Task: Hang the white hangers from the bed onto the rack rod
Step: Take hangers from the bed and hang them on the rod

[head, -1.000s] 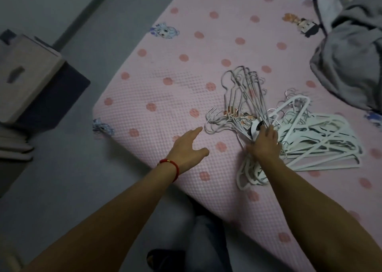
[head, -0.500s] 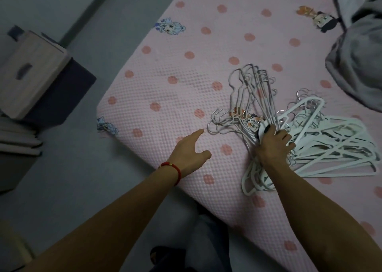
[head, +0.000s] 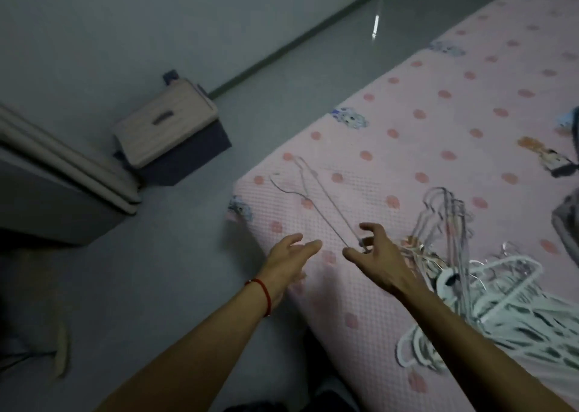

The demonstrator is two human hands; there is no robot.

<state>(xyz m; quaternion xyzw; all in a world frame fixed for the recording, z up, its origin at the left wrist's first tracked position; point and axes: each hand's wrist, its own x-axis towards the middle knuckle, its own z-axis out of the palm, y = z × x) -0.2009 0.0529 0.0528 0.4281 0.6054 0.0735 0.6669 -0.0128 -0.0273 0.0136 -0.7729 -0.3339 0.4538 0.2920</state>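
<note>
A tangled pile of white hangers [head: 488,299] lies on the pink dotted bed [head: 407,123], at its near right. One thin white wire hanger [head: 326,204] stretches out to the left of the pile over the bed's corner, its hook toward the far left. My right hand [head: 379,258] pinches the near end of this hanger between thumb and fingers, the other fingers spread. My left hand [head: 291,255], a red band on its wrist, hovers open just left of it at the bed's edge. No rack rod is in view.
A wood-topped box on a dark base [head: 169,126] stands on the grey floor left of the bed. Pale boards lean on a grey unit [head: 62,173] at the far left. Grey bedding [head: 567,223] shows at the right edge.
My right hand has left the bundle and drawn one thin hanger out to the left. My view has swung left and up, so more floor and wall show.
</note>
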